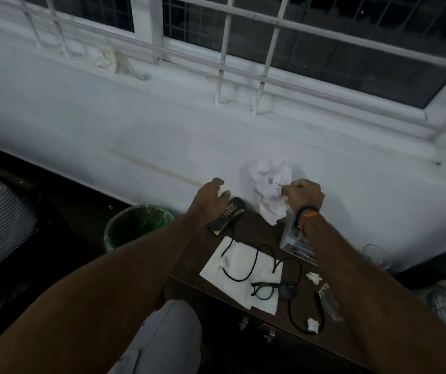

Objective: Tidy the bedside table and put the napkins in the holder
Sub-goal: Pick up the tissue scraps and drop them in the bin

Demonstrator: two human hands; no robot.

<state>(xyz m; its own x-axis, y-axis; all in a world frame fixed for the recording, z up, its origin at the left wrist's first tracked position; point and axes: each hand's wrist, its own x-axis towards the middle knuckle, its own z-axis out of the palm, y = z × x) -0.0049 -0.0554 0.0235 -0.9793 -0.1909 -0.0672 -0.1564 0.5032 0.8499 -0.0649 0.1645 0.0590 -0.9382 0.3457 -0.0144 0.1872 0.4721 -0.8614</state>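
Note:
My right hand (pixel 304 194) pinches a big crumpled white napkin (pixel 271 188) and holds it up near the wall, above the back of the dark wooden bedside table (pixel 321 338). My left hand (pixel 209 197) rests with relaxed fingers over the far end of a black device with yellow trim (pixel 227 215) at the table's back left. A flat unfolded napkin (pixel 240 276) lies in the middle under a black cable (pixel 257 261). Small torn tissue bits (pixel 314 277) (pixel 312 325) lie to the right. I cannot pick out a napkin holder.
Black glasses (pixel 270 290) lie at the table's front. A white box (pixel 296 242) sits under my right forearm, with a clear glass (pixel 377 256) beyond it and clear plastic (pixel 329 302) nearby. A green-lined bin (pixel 138 226) stands on the floor to the left.

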